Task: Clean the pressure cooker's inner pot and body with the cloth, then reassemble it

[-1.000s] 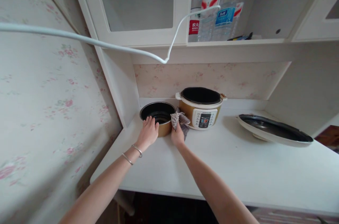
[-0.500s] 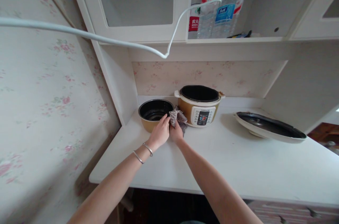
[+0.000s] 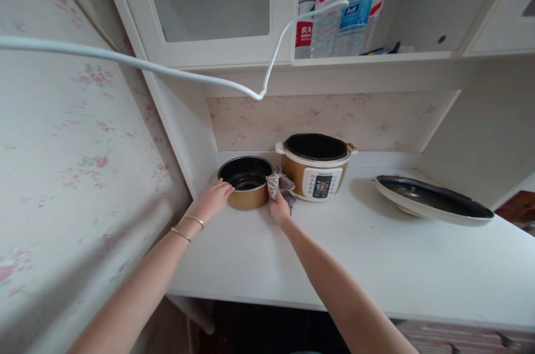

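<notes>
A gold inner pot (image 3: 247, 182) with a black inside stands on the white counter (image 3: 359, 265), left of a gold electric cooker (image 3: 314, 166) that has no lid on. My left hand (image 3: 213, 199) rests against the pot's left side, its fingers curved around the wall. My right hand (image 3: 278, 209) is closed on a grey patterned cloth (image 3: 279, 183), pressing it against the pot's right side, between the pot and the cooker.
The cooker's lid (image 3: 432, 206) lies upside down on the counter to the right. A white cable (image 3: 167, 67) hangs across the view in front of the upper cabinet (image 3: 217, 8). Water bottles (image 3: 338, 3) stand on the shelf above. A floral wall (image 3: 75, 136) closes the left side.
My left hand has slid from the pot's front right, beside the cloth, back around to its left side. My right hand and the cloth have stayed at the pot's right side.
</notes>
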The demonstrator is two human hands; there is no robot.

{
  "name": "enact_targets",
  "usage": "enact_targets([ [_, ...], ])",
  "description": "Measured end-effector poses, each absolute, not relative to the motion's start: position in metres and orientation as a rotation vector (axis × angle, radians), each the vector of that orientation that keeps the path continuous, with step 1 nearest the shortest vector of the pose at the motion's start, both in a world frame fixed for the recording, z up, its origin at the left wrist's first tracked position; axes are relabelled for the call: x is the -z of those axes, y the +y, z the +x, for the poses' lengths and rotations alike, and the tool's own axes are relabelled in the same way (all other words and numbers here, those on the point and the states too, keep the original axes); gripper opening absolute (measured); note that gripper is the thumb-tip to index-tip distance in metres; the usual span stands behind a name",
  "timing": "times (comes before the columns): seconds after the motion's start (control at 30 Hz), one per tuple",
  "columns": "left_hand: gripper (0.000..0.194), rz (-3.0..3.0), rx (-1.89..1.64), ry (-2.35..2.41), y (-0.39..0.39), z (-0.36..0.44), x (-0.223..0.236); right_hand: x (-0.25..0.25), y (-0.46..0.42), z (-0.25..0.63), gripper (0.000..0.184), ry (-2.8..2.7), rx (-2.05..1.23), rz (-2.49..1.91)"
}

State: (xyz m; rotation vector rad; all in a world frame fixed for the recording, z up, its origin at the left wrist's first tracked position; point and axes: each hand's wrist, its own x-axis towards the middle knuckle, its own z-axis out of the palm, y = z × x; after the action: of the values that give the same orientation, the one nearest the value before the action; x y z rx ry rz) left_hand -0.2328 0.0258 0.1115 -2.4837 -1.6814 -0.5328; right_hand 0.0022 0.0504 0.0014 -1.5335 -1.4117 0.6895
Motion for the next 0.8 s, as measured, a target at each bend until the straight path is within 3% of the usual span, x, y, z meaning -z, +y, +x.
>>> enact_targets([
  [0.13,0.045,-2.277,0.641,-1.774,0.005,-0.18,-0.102,-0.001,0.049,0.002,0.053,-1.42,-0.699,-1.521],
  [0.3,0.039,-2.477,0.848,-1.616,-0.003,-0.146,-0.108,0.0,0.053,0.006,0.055,-1.416,-0.668,-1.48],
  [0.43,0.041,-2.509,0.852,-1.511,0.019,-0.181,-0.119,0.003,0.057,0.009,0.056,-1.436,-0.647,-1.435],
  [0.63,0.042,-2.681,0.517,-1.665,0.052,-0.257,-0.118,0.006,0.058,0.007,0.057,-1.435,-0.659,-1.454],
  [0.8,0.039,-2.456,0.693,-1.854,0.039,-0.229,-0.107,0.004,0.053,0.004,0.057,-1.429,-0.697,-1.501],
])
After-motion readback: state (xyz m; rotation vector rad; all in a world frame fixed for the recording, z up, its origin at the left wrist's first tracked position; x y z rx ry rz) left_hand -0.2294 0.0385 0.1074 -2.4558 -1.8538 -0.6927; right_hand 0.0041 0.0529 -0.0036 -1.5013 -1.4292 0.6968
